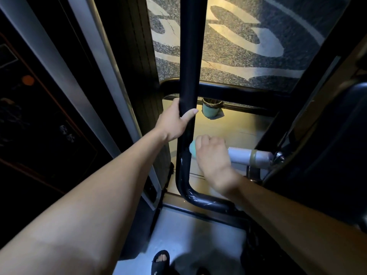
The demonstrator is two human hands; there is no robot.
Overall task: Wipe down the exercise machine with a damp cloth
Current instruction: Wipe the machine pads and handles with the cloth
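A black tubular bar (191, 56) of the exercise machine runs down the middle and bends to the right near the floor. My left hand (174, 121) grips this bar from the left, fingers and thumb wrapped round it. Lower down, my right hand (213, 157) holds a pale green cloth (193, 149) bunched in its curled fingers, and the cloth touches the right side of the bar. Most of the cloth is hidden under the hand.
A silver metal peg (250, 154) sticks out just right of my right hand. A green bucket (211, 110) with a rag stands on the floor beyond the frame. Dark machine panels close in on both sides. My sandalled foot (161, 262) is below.
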